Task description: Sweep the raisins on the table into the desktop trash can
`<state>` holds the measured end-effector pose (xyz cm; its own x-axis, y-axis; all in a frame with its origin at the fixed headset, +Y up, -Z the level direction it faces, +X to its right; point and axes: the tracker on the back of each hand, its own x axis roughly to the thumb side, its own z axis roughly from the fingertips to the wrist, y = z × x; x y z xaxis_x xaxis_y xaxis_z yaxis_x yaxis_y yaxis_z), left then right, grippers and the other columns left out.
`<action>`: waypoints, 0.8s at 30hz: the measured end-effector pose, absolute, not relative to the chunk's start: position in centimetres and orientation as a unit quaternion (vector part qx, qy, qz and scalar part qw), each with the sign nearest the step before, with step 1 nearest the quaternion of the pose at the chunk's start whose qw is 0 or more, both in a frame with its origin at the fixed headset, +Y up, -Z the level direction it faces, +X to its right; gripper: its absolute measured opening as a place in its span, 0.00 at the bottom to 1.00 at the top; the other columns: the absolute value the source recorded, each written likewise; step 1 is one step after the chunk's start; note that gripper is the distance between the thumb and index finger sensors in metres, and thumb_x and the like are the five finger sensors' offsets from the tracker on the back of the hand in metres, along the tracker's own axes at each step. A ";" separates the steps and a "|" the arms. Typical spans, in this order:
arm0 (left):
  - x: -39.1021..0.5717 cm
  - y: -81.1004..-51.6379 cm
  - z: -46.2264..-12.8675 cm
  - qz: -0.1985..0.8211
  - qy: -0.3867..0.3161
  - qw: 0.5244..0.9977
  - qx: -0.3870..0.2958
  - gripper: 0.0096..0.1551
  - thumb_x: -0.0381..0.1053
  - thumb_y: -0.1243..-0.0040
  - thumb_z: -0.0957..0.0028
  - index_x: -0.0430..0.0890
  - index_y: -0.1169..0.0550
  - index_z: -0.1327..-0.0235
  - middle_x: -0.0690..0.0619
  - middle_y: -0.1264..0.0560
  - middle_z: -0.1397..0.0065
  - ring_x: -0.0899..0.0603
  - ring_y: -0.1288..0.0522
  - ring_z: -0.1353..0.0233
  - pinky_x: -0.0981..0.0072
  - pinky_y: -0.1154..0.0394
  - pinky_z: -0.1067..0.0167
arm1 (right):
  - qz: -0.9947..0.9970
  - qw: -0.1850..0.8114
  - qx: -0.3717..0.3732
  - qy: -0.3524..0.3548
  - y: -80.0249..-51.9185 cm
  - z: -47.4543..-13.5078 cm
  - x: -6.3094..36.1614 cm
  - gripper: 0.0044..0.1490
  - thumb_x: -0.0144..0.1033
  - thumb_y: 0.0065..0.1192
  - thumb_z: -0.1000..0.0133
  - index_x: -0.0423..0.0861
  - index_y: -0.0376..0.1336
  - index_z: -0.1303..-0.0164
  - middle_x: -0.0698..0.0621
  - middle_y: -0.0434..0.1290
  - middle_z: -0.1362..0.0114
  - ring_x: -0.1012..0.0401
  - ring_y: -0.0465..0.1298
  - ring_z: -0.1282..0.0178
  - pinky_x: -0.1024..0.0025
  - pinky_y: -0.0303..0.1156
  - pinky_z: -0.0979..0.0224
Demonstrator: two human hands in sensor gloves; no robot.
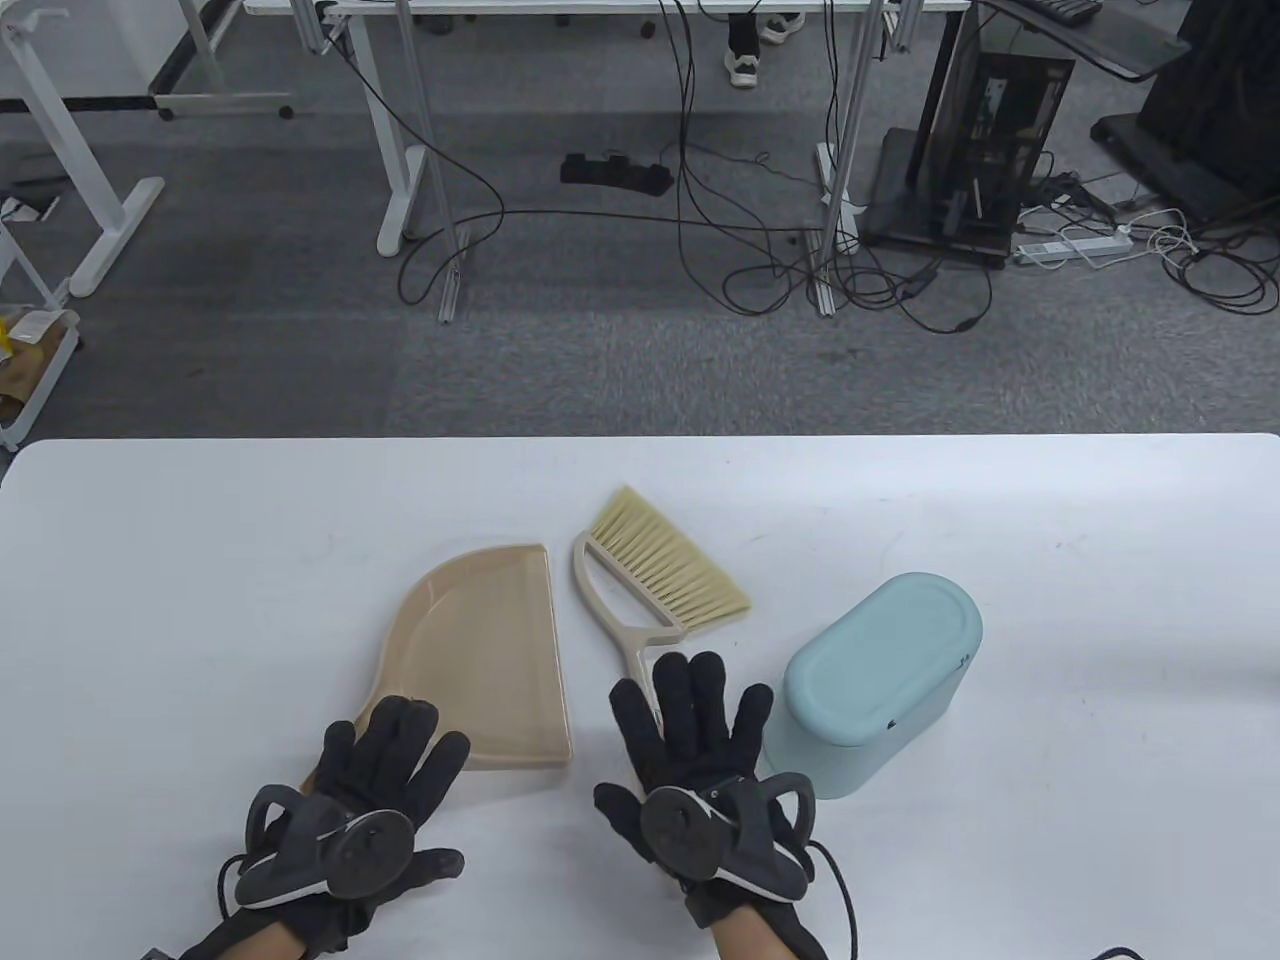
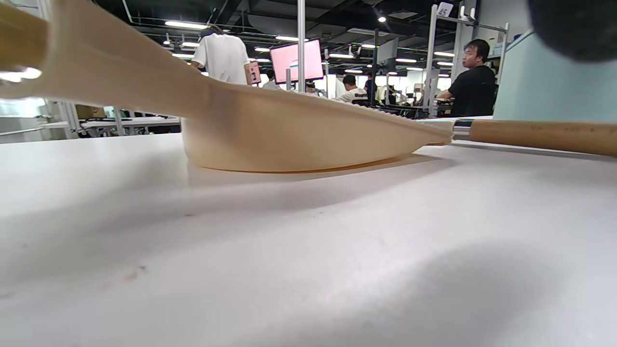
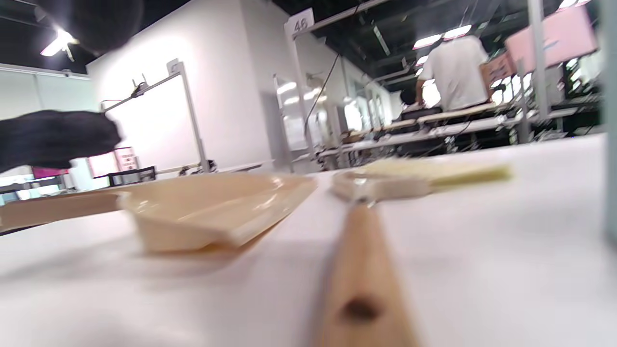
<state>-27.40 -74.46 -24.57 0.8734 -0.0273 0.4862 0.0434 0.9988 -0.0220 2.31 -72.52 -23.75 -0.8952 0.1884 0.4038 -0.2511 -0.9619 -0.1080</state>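
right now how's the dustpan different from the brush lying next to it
The dustpan is a broad, shallow tan tray; the brush is slim, with a cream frame, yellow bristles and a wooden handle. The dustpan's handle lies under the left hand; the brush's handle runs beneath the right hand. Both lie flat on the white table, side by side.

low over the white table, a beige dustpan lies flat with its handle running up to the left, a wooden brush handle just beyond its right tip, before a pale blue bin.
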 end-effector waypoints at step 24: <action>-28.5 -74.9 -25.1 -0.005 -0.219 0.976 -0.022 0.59 0.77 0.48 0.51 0.56 0.59 0.17 0.44 0.69 0.14 0.32 0.67 0.12 0.23 0.58 0.26 | 0.969 0.132 0.208 -0.033 -75.0 -23.1 2.0 0.57 0.69 0.47 0.42 0.62 0.22 0.19 0.47 0.20 0.15 0.45 0.19 0.18 0.37 0.15 0.31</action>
<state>-28.46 -74.86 -25.05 0.9044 -0.0008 0.4268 0.0202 0.9990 -0.0409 2.04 -75.04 -23.11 -0.8785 0.2423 0.4118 -0.2697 -0.9629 -0.0089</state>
